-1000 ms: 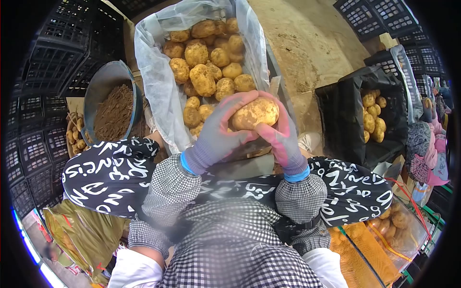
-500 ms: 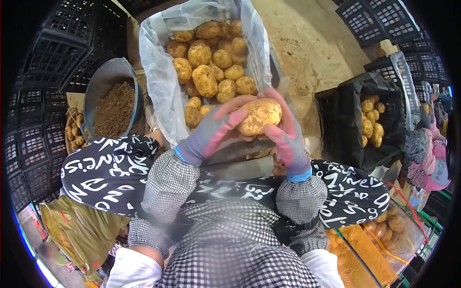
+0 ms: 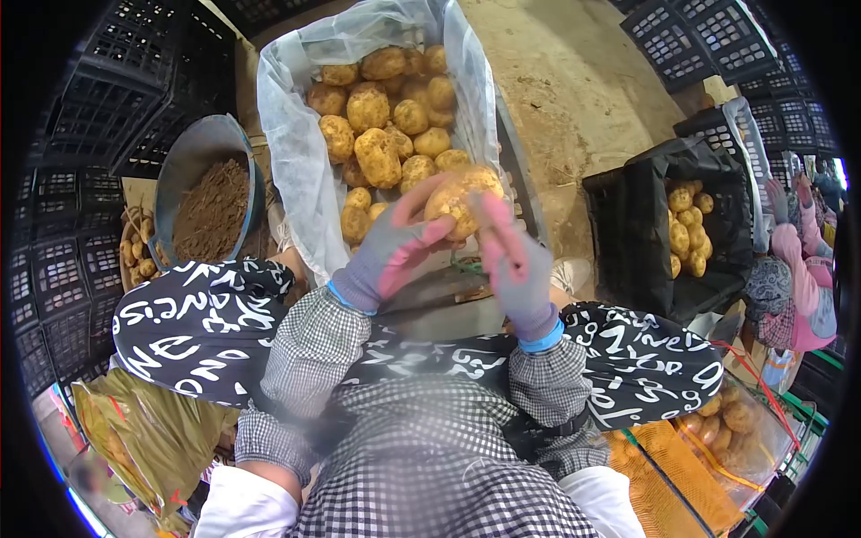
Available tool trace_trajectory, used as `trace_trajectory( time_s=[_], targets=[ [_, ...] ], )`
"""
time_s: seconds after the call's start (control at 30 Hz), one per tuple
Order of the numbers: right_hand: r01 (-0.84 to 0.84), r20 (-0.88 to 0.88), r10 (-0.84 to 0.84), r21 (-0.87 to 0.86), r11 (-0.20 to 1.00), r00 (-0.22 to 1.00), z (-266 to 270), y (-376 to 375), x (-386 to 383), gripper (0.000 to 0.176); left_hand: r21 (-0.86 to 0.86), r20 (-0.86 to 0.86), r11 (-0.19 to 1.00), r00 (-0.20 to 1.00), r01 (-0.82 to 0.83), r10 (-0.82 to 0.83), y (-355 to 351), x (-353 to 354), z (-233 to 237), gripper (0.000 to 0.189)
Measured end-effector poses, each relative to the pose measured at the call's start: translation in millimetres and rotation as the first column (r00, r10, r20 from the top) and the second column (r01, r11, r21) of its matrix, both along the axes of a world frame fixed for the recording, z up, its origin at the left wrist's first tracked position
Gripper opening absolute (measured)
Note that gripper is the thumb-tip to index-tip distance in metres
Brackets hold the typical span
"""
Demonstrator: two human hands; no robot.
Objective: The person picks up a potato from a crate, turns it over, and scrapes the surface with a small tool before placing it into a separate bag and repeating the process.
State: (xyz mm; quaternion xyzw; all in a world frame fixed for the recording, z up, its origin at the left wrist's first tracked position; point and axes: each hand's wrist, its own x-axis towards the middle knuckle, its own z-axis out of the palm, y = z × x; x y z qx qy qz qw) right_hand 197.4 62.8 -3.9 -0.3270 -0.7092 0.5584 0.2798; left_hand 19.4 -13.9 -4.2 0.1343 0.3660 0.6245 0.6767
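A large, dirt-speckled potato (image 3: 462, 199) is gripped in my left hand (image 3: 399, 242), with the fingers and thumb round its left side. My right hand (image 3: 517, 267) is at the potato's right side, its fingers extended and blurred by motion over the skin. Both hands wear grey gloves with pink fingers. Just beyond them is a crate lined with white film (image 3: 296, 134), holding several potatoes (image 3: 378, 157), some brown with soil. The potato in my hand is over the crate's near right part.
A blue-grey bucket of soil (image 3: 211, 202) stands left, beside a basket of small potatoes (image 3: 136, 247). Black crates (image 3: 134, 81) are stacked at far left. At right sits a black-lined crate (image 3: 628, 224) with potatoes. Another person (image 3: 794, 278) is at the far right.
The potato has moved slightly left and up in my left hand. My right hand has come off its wrapped hold, turning so its fingers lie against the potato's right side.
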Motion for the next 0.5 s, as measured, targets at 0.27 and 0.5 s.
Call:
trace_trajectory(
  time_s=[0.27,0.5],
  targets=[
    [0.085,0.006,-0.085,-0.060,0.995,0.996,-0.3,2.3,-3.8,0.039,0.013,-0.177,1.000,0.984,-0.019,0.021,-2.9,1.0,2.2,0.073],
    [0.080,-0.027,-0.077,0.101,0.992,0.997,-11.7,-2.0,-6.6,0.040,0.124,-0.339,0.992,0.938,-0.035,0.076,-5.8,1.7,-5.8,0.073]
  ],
)
